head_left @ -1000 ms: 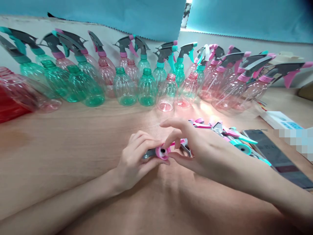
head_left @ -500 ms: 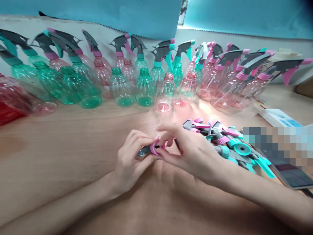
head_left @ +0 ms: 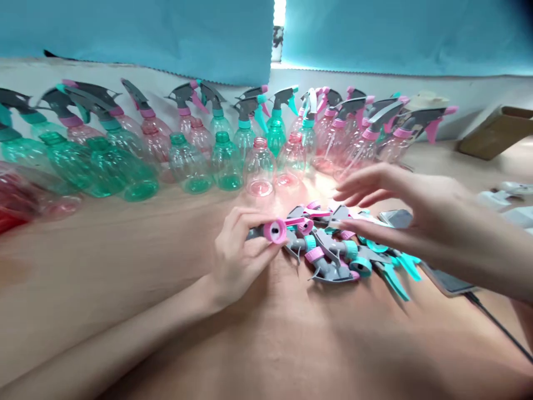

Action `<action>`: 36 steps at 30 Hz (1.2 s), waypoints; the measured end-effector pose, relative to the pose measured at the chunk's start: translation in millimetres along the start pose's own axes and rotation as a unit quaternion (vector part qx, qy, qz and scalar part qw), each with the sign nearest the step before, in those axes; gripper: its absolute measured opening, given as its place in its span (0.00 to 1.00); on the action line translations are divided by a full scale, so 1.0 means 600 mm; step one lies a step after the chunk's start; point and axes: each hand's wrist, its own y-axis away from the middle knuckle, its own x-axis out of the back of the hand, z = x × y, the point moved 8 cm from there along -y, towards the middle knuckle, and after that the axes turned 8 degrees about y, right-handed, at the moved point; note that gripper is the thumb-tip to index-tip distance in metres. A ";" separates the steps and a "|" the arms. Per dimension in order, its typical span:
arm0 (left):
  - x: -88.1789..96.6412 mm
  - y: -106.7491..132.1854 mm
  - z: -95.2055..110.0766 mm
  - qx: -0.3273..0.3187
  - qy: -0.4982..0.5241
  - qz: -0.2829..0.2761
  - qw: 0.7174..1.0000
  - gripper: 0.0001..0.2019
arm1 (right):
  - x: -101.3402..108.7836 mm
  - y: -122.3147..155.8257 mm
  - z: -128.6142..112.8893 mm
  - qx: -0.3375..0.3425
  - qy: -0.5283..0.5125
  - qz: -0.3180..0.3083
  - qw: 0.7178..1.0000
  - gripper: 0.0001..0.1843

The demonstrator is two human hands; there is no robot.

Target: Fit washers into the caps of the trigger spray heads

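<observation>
My left hand is closed around a grey spray trigger head with a pink collar; the collar's open underside faces me. Out over the right side of the table, my right hand is open, fingers apart, with nothing seen in it. Below and left of it lies a pile of loose spray trigger heads, grey with pink or turquoise collars and levers. Behind my left hand stand bottles without heads, among them a clear pink bottle and a green bottle.
Several bottles with trigger heads fitted line the wall at the back. A red bag-like thing is at the far left. By my right wrist lies a phone with a black cable. A brown box stands at the back right.
My right hand has left the pink collar and moved right, over the pile, its fingers opening. My left hand still holds the trigger head. The view has turned right.
</observation>
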 end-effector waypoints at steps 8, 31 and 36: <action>-0.151 -0.043 0.009 -0.033 -0.013 -0.138 0.990 0.13 | -0.071 0.137 0.117 -0.039 0.055 -0.049 0.997 0.35; -0.169 0.012 -0.070 0.171 -0.048 -0.285 0.942 0.39 | -0.172 0.093 0.085 -0.068 0.037 -0.067 0.995 0.49; -0.162 0.000 -0.071 0.162 -0.058 -0.266 0.949 0.38 | -0.168 0.084 0.083 -0.061 0.043 -0.070 0.995 0.48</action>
